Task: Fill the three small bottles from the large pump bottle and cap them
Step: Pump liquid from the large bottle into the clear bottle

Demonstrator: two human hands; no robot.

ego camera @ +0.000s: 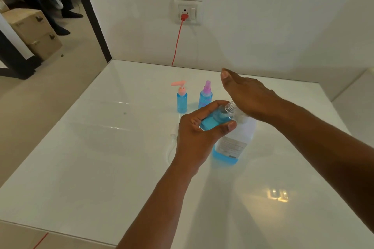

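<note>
Head view: left hand (199, 137) is tilting an uncapped small bottle (218, 117) toward the large pump bottle (232, 143), right hand (249, 97) flat above it.

Fingers and thumb of the left hand are curling round the blue-filled small bottle, its open neck pointing at the pump top, which the right palm, fingers straight, is covering. Behind them on the white table (101, 168), a pink-pump bottle (181, 99) and a purple-spray bottle (205, 97) are standing upright, capped, near each other.
</note>
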